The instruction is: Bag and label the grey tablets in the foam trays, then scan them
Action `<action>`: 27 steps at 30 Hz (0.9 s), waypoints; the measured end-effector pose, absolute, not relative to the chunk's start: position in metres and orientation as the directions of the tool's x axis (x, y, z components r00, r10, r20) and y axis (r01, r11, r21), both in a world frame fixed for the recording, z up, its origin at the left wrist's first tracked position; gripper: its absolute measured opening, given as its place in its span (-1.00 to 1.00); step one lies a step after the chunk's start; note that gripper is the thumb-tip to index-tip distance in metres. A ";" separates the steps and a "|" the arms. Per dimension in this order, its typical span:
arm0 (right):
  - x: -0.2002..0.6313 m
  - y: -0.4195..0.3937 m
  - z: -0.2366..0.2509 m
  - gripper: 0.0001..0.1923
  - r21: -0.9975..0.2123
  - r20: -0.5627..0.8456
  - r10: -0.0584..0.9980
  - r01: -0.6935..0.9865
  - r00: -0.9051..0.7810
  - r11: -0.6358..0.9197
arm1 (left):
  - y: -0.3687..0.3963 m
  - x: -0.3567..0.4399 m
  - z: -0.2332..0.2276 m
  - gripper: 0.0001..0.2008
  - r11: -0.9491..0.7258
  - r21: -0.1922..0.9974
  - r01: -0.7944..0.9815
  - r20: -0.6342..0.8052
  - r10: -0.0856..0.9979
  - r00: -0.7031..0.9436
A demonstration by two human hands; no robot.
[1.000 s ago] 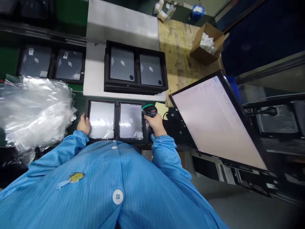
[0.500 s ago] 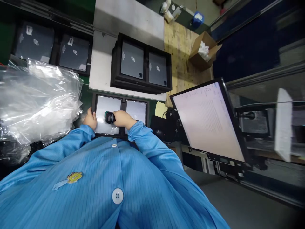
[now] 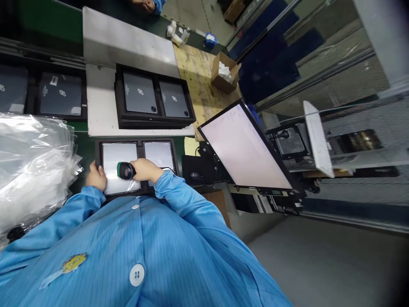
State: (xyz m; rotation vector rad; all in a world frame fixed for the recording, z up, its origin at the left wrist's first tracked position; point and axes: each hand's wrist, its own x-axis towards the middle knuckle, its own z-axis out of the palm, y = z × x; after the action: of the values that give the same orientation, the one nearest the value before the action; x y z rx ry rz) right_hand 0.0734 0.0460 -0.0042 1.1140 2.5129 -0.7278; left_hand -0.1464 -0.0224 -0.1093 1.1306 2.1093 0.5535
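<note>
My right hand (image 3: 145, 169) is wrapped around a barcode scanner (image 3: 125, 170), black with a green rim, above the left side of a black tray (image 3: 140, 147). In that tray lie two tablets under shiny film: the left tablet (image 3: 119, 153) is partly covered by the scanner, and the right tablet (image 3: 159, 154) partly by my right hand. My left hand (image 3: 96, 177) grips the tray's left edge, thumb toward the left tablet; its other fingertips are partly hidden.
Beyond is a stack of black trays (image 3: 156, 123) with two grey tablets on top. Clear plastic bags (image 3: 32, 153) pile up at left, near another tablet tray (image 3: 83, 91). A monitor (image 3: 246, 149), mouse (image 3: 194, 175) and open carton (image 3: 225, 72) are at right. Another person's hands (image 3: 147, 4) show at the top.
My view has swung to the right, so the bench things sit further left and lower. The scanner stays over the left tablet and my left hand remains at the tray edge.
</note>
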 end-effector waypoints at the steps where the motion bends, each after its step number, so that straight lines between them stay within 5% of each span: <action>1: 0.078 0.045 -0.002 -0.67 -0.341 -0.444 0.607 0.751 -0.659 0.566 | -0.022 -0.146 -0.108 -0.34 0.531 0.633 0.564 -0.349 0.846 -0.404; 13: 0.124 0.041 -0.001 -0.73 -0.442 -0.327 0.663 0.729 -0.674 0.523 | -0.014 -0.129 -0.086 -0.42 0.618 0.428 0.659 -0.428 0.781 -0.454; 22: 0.077 0.049 -0.011 -0.73 -0.410 -0.372 0.588 0.696 -0.718 0.590 | -0.027 -0.126 -0.086 -0.48 0.588 0.584 0.560 -0.299 0.796 -0.526; 27: 0.131 0.056 -0.013 -0.66 -0.425 -0.269 0.823 0.829 -0.500 0.364 | -0.033 -0.121 -0.088 -0.56 0.604 0.600 0.524 -0.289 0.775 -0.562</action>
State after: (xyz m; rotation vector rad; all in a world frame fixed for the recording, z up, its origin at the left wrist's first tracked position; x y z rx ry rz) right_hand 0.1305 0.0564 -0.0127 1.5653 2.5863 -0.8157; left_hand -0.1206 -0.0325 -0.0883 1.0244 2.2969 0.6197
